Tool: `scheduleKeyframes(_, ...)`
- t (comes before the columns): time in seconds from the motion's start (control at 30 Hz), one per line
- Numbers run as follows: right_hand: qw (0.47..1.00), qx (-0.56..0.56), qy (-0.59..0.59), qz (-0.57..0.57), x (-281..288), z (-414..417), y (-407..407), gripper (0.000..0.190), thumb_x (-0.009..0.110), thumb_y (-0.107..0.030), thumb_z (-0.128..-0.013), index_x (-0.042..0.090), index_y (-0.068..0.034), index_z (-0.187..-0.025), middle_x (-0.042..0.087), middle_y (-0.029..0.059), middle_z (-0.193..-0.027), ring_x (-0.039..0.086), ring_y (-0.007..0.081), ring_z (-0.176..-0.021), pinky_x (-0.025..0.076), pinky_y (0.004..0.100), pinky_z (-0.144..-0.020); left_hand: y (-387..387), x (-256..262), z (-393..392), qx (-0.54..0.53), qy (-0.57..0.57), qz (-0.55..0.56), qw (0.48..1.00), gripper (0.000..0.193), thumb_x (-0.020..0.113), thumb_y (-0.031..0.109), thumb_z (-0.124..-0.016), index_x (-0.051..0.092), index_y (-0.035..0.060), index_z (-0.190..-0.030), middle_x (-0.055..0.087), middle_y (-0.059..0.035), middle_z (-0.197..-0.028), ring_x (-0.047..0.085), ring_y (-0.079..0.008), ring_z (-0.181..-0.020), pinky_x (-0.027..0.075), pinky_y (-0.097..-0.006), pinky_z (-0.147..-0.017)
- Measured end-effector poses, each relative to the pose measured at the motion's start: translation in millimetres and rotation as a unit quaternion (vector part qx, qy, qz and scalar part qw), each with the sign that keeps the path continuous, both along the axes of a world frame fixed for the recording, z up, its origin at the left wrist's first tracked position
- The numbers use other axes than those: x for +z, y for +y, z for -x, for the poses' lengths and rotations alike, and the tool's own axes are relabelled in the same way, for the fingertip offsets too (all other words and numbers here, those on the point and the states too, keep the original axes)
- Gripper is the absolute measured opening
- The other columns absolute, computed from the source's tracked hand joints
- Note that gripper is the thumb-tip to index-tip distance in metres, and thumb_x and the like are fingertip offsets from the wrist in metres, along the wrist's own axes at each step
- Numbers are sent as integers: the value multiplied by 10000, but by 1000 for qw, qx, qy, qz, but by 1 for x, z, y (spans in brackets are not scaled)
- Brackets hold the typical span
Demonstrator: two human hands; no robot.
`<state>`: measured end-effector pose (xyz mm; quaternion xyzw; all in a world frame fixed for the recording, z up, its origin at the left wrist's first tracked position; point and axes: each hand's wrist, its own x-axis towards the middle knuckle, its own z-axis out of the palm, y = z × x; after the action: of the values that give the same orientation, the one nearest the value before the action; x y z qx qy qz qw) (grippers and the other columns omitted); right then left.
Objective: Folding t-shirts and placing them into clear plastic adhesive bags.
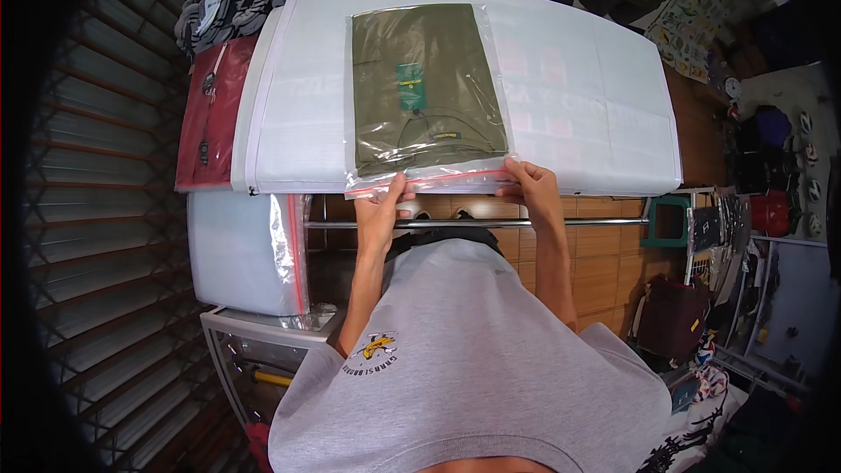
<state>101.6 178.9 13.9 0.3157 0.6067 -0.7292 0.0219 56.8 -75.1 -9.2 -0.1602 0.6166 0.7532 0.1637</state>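
Observation:
An olive-green folded garment (pixel 433 59) with a green hang tag (pixel 411 87) lies inside a clear plastic zip bag (pixel 494 89). The bag rests on a white-covered table (pixel 591 85), its red zip strip (pixel 453 176) towards me. My left hand (pixel 382 207) pinches the strip's left part between thumb and fingers. At the bag's near right corner, my right hand (pixel 533 187) grips the plastic by the zip's end. The zip edge reaches slightly over the table's front edge. Whether the zip is fully pressed together cannot be made out.
A bagged dark-red garment (pixel 213 115) lies left of the white cover. Nearer me, a stack of clear zip bags (pixel 243 253) sits by a glass display case (pixel 269 335). A metal rail (pixel 473 223) crosses before my waist. A green stool (pixel 667 220) stands right.

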Motion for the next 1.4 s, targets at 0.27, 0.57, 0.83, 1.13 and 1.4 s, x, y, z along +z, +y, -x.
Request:
scheduleKeyframes(0.27, 999, -14, 24, 36, -6, -2, -21, 305, 769, -223, -855, 685, 52, -956, 711, 130, -864, 681, 142, -648, 578, 253, -603, 8, -14, -3, -28, 43, 10, 999, 224, 714, 261, -915, 690, 42, -956, 693, -37, -838, 648, -96, -730, 462, -211, -516)
scheduleKeyframes(0.57, 991, -35, 30, 126, -9, -4, -27, 272, 739, -188, -881, 674, 50, -995, 715, 148, -910, 710, 176, -697, 592, 263, -614, 15, -8, -5, -18, 41, -18, 999, 215, 700, 247, -924, 685, 33, -936, 681, -32, -835, 639, -89, -761, 470, -224, -473)
scheduleKeyframes(0.83, 988, -47, 59, 137, -20, -4, -39, 242, 721, -168, -900, 674, 53, -987, 715, 133, -921, 712, 176, -722, 593, 255, -601, 21, -10, -5, -22, 57, 19, 998, 215, 689, 252, -932, 682, 37, -939, 674, -29, -816, 626, -75, -718, 444, -209, -463)
scheduleKeyframes(1.13, 990, -52, 71, 111, -25, -4, -41, 286, 724, -188, -898, 661, 78, -982, 699, 136, -897, 703, 183, -707, 590, 264, -602, 26, -9, -6, -33, 56, 19, 998, 244, 649, 254, -960, 681, 16, -919, 654, -27, -788, 579, -68, -661, 435, -210, -458)
scheduleKeyframes(1.4, 988, -70, 60, 122, -14, -5, -34, 286, 720, -209, -900, 652, 63, -957, 687, 117, -833, 701, 183, -664, 589, 268, -568, 25, -11, -6, -47, 63, 18, 997, 196, 687, 228, -932, 690, 32, -938, 678, -30, -820, 624, -80, -724, 452, -206, -472)
